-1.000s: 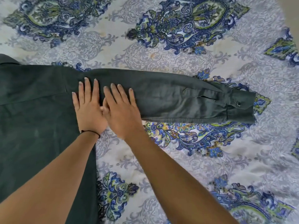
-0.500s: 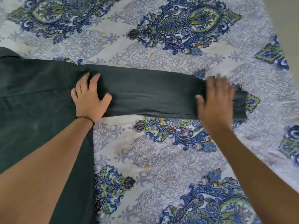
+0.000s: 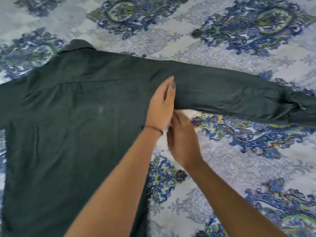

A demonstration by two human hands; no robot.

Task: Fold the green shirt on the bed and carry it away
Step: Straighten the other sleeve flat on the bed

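The green shirt [image 3: 77,125] lies back-up on the bed [image 3: 239,159]. Your left hand [image 3: 161,106] presses flat-fingered where the sleeve [image 3: 230,96] joins. Your right hand [image 3: 183,139], blurred at the underarm, shows no clear grip. Likely next: fold the sleeve across.

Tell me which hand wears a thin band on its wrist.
The left hand, resting on the green shirt; the right hand, just below it, has a bare wrist.

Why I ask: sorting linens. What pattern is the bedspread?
Bedspread: blue-green paisley on pale grey; head view.
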